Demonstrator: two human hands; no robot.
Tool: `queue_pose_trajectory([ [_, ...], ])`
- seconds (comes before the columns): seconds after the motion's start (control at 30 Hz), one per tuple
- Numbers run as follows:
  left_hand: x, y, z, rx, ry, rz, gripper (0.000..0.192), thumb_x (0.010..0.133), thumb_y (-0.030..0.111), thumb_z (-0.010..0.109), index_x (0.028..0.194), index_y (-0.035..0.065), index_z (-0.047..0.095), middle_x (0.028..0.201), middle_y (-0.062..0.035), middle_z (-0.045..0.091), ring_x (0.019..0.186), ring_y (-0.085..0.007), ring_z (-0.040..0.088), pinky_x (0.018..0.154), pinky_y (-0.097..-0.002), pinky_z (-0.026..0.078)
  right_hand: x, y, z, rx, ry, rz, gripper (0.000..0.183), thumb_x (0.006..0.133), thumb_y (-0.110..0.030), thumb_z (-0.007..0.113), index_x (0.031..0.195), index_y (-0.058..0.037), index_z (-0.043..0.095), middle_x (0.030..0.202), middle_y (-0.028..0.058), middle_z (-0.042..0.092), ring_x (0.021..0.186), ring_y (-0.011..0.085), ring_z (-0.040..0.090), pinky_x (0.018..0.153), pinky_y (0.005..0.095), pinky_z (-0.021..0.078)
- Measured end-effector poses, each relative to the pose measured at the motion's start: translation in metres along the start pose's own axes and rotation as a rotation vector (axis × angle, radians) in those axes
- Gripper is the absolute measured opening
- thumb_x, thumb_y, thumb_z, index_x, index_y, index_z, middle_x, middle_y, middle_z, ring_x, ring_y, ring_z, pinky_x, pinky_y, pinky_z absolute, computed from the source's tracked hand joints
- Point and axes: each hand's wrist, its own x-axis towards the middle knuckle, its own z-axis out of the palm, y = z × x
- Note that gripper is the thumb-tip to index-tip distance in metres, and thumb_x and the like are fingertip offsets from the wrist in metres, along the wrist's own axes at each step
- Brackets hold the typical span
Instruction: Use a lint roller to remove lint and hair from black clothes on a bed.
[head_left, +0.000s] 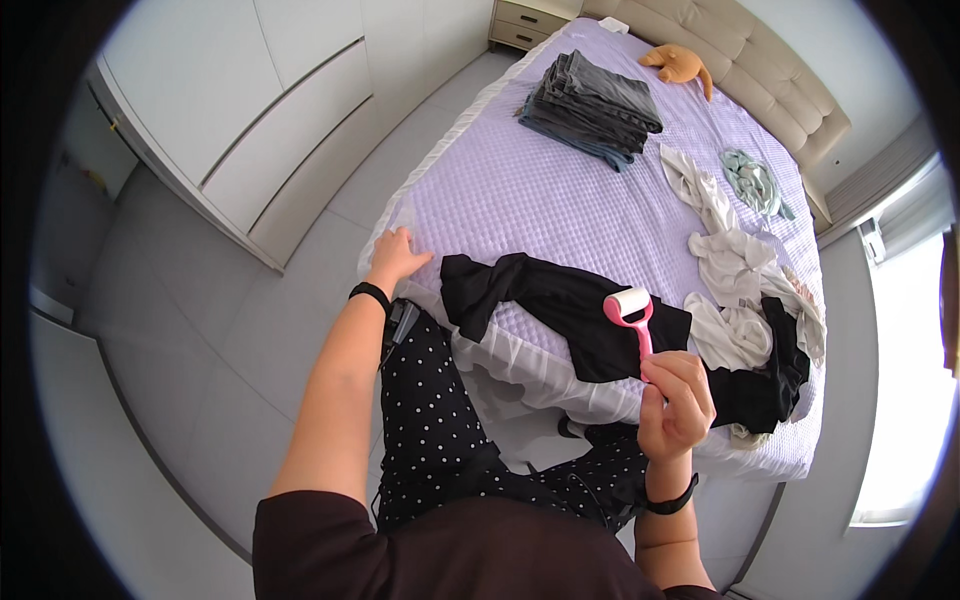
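My right hand (679, 409) grips a pink lint roller (643, 337) by its handle, the white roller head pointing up and away from me. Behind the roller, a black garment (570, 307) lies stretched along the near edge of the bed, partly covered in this view by the roller and hand. My left hand (397, 255) rests on the bed's left corner, thumb and fingers apart, with nothing held. It is just left of the garment's narrow end and does not touch it.
Folded jeans (592, 105) are stacked on the lilac quilted bedspread (480, 202). Crumpled white clothes (735, 262), a pale green cloth (754, 180) and another black garment (757, 390) lie along the right side. An orange plush toy (679, 64) sits near the headboard (727, 45). White cabinets (300, 112) stand left.
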Motion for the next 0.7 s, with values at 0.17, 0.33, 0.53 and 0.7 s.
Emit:
queue_pose_trajectory([
  [0.17,0.021,-0.025,0.005,0.15,-0.109,0.023,0.041,0.074,0.032,0.078,0.102,0.0084,0.058,0.111,-0.0176,0.059,0.111,-0.0372,0.055,0.091,-0.0477,0.048,-0.004,0.0,0.005,0.031,-0.008,0.041,0.022,0.068,0.007,0.063,0.09,0.003,0.068,0.089,0.0144,0.067,0.076,0.028,0.064,0.066,0.0345,0.0523],
  [0.33,0.03,-0.041,-0.002,-0.03,-0.022,0.096,0.023,0.082,0.014,0.068,0.1,0.0088,0.054,0.103,-0.0143,0.061,0.098,-0.0359,0.062,0.085,-0.0458,0.052,-0.006,0.002,0.008,0.053,0.002,0.085,0.022,0.069,0.007,0.063,0.09,0.0027,0.068,0.088,0.0142,0.067,0.075,0.0276,0.064,0.066,0.0342,0.0522],
  [0.53,0.028,0.016,-0.038,-1.705,-0.315,-0.022,0.039,0.082,-0.004,0.057,0.118,0.01,0.049,0.104,-0.0109,0.061,0.098,-0.0271,0.064,0.079,-0.0421,0.055,-0.01,0.011,0.006,0.042,-0.019,0.147,0.021,0.069,0.007,0.063,0.09,0.0028,0.068,0.087,0.0143,0.068,0.075,0.0268,0.064,0.067,0.0334,0.052],
  [0.7,0.035,-0.031,-0.012,-0.597,-0.192,-0.007,0.055,0.078,-0.007,0.06,0.127,0.0142,0.045,0.103,-0.0127,0.06,0.103,-0.0306,0.062,0.08,-0.047,0.053,-0.003,0.005,0.013,0.092,-0.061,0.143,0.018,0.07,0.006,0.064,0.087,0.0024,0.068,0.085,0.0134,0.068,0.074,0.0266,0.065,0.066,0.0337,0.052],
])
